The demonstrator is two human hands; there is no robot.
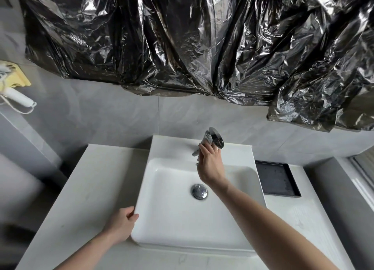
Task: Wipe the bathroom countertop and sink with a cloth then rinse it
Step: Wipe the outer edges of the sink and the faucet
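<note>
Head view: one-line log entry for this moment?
right hand: on faucet | left hand: gripping sink edge | cloth: not visible | drain: closed

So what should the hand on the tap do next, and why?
Probably lift the tap handle to start water: the right hand grips it, the sink looks dry, no water runs, and no cloth shows. The left hand steadies the rim.

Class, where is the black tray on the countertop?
The black tray lies on the countertop, right of the sink, near the back wall.
</note>
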